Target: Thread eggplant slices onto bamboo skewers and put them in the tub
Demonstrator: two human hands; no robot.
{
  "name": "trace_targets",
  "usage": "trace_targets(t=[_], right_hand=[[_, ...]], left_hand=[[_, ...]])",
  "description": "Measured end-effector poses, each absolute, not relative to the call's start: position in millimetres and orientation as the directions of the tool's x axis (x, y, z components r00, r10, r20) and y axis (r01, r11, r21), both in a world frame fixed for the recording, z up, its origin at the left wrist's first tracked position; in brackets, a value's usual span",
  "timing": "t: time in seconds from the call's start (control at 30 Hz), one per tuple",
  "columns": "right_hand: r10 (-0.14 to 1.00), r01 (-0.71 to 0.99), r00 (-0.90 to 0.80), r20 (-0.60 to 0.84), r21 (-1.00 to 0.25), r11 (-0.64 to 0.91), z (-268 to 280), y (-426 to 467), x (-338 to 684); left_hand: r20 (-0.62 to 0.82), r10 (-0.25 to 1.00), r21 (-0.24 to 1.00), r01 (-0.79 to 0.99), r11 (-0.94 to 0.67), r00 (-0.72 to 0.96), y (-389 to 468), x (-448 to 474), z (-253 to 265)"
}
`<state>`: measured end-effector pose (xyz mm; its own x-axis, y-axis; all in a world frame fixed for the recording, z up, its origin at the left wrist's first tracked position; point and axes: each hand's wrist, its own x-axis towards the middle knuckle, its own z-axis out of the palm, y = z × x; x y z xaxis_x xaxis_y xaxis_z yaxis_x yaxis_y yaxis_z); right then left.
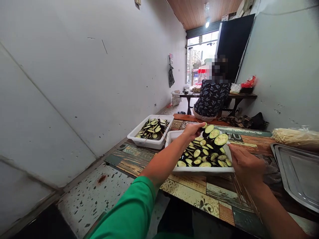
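Note:
A row of eggplant slices (214, 133) with dark skin and pale green flesh hangs between my hands, above a white tub. My left hand (194, 130) is closed on the slice at the row's far left end. My right hand (245, 162) is closed at the right end, close to the largest slice; a skewer in its fingers is not clearly visible. Below lies the white tub (199, 170), with many loose eggplant slices (196, 153) in dark liquid. Thin wooden skewers (240, 191) lie on the table beneath my right hand.
Another white tub (149, 143) with skewered eggplant slices stands left, by the wall. On the right are a metal tray (296, 172), a dark cloth (272, 171) and a bag of pale skewers (295, 137). A person (213, 96) sits ahead, facing a farther table (241, 96).

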<state>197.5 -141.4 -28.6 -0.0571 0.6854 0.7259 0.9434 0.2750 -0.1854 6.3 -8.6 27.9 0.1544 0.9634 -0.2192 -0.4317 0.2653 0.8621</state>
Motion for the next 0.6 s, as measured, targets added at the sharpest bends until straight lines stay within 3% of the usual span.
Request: trace_targets(t=[0.07, 0.2, 0.3, 0.43, 0.6], right_hand=[[0.712, 0.904, -0.02, 0.702, -0.292, 0.314, -31, -138, 198], [0.846, 0.673, 0.074, 0.528, -0.653, 0.348, -29, -127, 208], [0.921, 0.563, 0.052, 0.386, -0.773, 0.292, -22, -123, 217], [0.927, 0.597, 0.029, 0.374, -0.75, 0.284, -19, -126, 219], [0.785, 0.808, 0.04, 0.618, -0.482, 0.338, -28, -131, 212]], left_hand=[[-0.184, 0.968, 0.864, -0.441, 0.241, 0.169, -11, 5, 30], [-0.08, 0.977, 0.882, -0.442, 0.16, 0.195, -15, 3, 32], [-0.027, 0.973, 0.894, -0.431, 0.127, 0.231, -18, 3, 34], [-0.01, 0.97, 0.911, -0.398, 0.11, 0.245, -20, 2, 36], [-0.142, 0.979, 0.917, -0.352, 0.185, 0.144, -17, 2, 34]])
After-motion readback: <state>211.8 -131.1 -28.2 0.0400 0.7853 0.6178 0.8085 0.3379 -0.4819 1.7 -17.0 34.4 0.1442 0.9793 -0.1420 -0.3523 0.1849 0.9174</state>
